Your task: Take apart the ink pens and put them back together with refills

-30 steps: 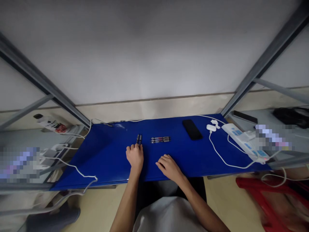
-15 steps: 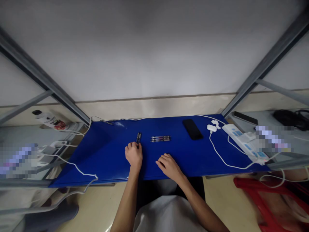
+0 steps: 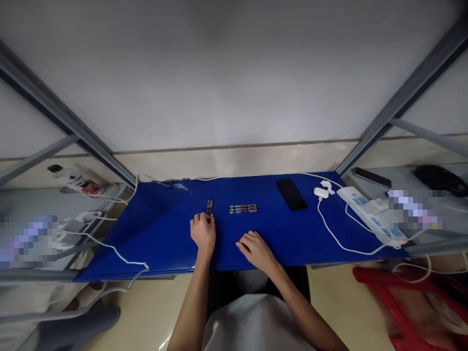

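Observation:
My left hand (image 3: 203, 233) rests on the blue tabletop (image 3: 164, 224), its fingers curled around the near ends of two dark pens (image 3: 209, 205). The pens stand out past the fingers, side by side and pointing away from me; their lower ends are hidden. To their right lie three pens (image 3: 243, 208) in a neat sideways stack, clear barrels with dark grips, one showing some red. My right hand (image 3: 255, 249) sits on the table in front of that row, fingers loosely curled in and touching none of the pens. Nothing shows in it.
A black phone (image 3: 291, 194) lies right of the pens. Beyond it are a white earbud case (image 3: 321, 193) on a cable and a white power strip (image 3: 371, 217). Another cable (image 3: 120, 257) crosses the left edge. A bottle (image 3: 75, 180) lies tilted on the left neighbouring table. A red stool (image 3: 398, 307) stands at right.
Both hands and the pens stay in practically the same place; the view has shifted very slightly.

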Tool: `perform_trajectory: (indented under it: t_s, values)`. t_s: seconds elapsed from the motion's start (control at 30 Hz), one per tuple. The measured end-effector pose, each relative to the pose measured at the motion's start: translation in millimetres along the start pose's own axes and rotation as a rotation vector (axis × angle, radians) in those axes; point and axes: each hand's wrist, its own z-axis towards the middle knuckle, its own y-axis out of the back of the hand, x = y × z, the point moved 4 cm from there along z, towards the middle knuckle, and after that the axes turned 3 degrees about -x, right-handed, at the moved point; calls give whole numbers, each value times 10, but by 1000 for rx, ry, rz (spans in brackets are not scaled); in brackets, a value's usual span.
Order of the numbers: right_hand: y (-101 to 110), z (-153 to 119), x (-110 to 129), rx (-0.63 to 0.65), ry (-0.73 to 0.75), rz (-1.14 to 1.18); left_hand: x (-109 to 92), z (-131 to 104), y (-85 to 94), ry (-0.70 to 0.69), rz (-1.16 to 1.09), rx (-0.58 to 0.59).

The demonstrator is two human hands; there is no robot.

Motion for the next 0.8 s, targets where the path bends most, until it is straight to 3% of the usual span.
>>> perform_trajectory:
  t_s: [0.4,0.53,0.63,0.8]
  values:
    - [2,-1,-9,-26,-6,46,-1,-6,46,28,-48,11]
    - [79,43,-66,-110,-46,108,1,1,59,38,-43,13]
    - [147,88,-194,-191,-136,35,7,0,71,44,-40,15]
    - [168,146,-391,-218,-224,-209,4,-16,108,29,-48,-7]
